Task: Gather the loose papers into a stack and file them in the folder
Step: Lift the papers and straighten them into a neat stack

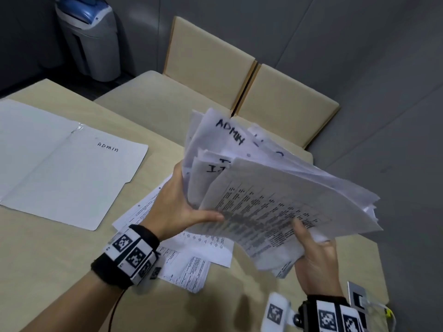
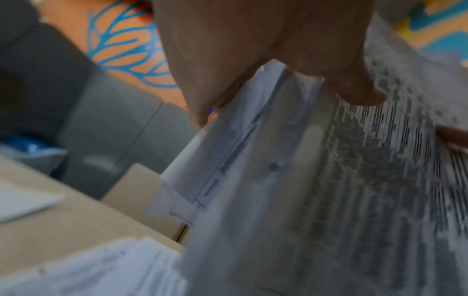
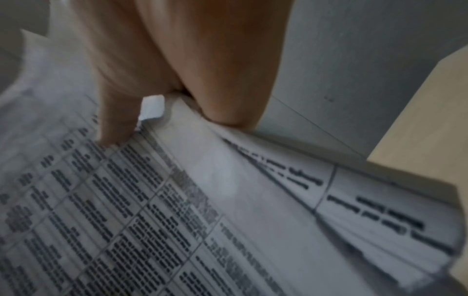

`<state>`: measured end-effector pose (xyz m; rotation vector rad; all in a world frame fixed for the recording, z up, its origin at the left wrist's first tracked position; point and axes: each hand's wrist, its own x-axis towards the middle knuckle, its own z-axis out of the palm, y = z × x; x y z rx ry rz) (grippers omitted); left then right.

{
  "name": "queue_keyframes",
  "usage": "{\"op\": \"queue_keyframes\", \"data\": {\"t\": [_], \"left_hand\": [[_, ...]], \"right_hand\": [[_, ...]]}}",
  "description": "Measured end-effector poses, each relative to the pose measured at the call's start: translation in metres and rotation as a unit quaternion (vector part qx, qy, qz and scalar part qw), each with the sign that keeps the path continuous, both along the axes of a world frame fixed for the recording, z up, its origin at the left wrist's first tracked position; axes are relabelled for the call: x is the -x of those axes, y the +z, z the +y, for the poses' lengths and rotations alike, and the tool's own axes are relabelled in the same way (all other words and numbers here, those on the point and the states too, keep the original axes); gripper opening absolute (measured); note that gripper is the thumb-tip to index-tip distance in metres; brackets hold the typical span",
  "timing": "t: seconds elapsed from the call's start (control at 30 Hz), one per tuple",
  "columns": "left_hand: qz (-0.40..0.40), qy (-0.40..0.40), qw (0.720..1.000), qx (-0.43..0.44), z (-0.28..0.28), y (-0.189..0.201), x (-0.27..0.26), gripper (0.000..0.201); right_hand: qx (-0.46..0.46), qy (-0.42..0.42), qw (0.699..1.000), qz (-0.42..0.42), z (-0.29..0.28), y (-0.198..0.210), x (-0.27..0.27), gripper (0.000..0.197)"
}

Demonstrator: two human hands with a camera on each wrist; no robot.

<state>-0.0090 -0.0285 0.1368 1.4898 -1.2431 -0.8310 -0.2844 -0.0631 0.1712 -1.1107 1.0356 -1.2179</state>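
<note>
Both hands hold an untidy stack [image 1: 282, 188] at frame centre: left hand [image 1: 177, 209] on its left edge, right hand [image 1: 316, 252] below. The open folder [image 1: 60, 168] lies left on the tabletop [image 1: 60, 259]; loose papers [image 1: 191, 257] lie under the stack.

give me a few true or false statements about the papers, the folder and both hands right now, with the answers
1. Both hands hold the bundle of papers above the table. True: the left hand grips its left edge, the right hand its near right corner.
2. The folder is closed. False: it lies open on the table, marked ADMIN.
3. Every sheet has been picked up. False: some loose sheets lie on the table under the bundle.
4. A sheet in the bundle reads ADMIN. True.
5. The bundle is squared into a neat stack. False: its sheets are fanned and uneven.
</note>
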Motion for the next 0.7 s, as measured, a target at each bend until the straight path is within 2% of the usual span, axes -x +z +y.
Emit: {"op": "queue_keyframes", "data": {"t": [0.03, 0.1, 0.13, 0.23, 0.33, 0.5, 0.57, 0.7], "left_hand": [[0.059, -0.009, 0.998, -0.001, -0.002, -0.001, 0.003, 0.108], [0.166, -0.005, 0.986, -0.013, -0.007, -0.012, 0.006, 0.097], [0.184, -0.001, 0.983, -0.026, -0.009, -0.019, 0.007, 0.095], [0.147, -0.031, 0.986, -0.077, -0.015, -0.051, 0.011, 0.094], [0.124, -0.032, 0.986, -0.102, -0.016, -0.073, 0.015, 0.087], [0.231, 0.074, 0.968, -0.062, -0.017, -0.066, 0.024, 0.054], [0.252, 0.096, 0.962, -0.038, -0.018, -0.065, 0.021, 0.058], [0.215, 0.079, 0.972, -0.058, -0.022, -0.076, 0.012, 0.080]], "right_hand": [[-0.002, 0.004, 1.000, -0.018, 0.000, 0.000, -0.003, 0.011], [-0.029, 0.023, 0.999, -0.013, -0.002, -0.014, -0.006, 0.041], [-0.046, 0.021, 0.999, 0.018, -0.002, -0.023, -0.009, 0.048], [-0.095, 0.005, 0.992, 0.084, 0.005, -0.055, -0.018, 0.059], [-0.132, -0.011, 0.986, 0.104, 0.007, -0.078, -0.022, 0.054], [-0.124, -0.031, 0.988, 0.087, -0.003, -0.067, -0.024, 0.026], [-0.113, -0.022, 0.990, 0.079, -0.005, -0.064, -0.020, 0.021], [-0.118, -0.006, 0.990, 0.074, -0.002, -0.072, -0.019, 0.047]]}}
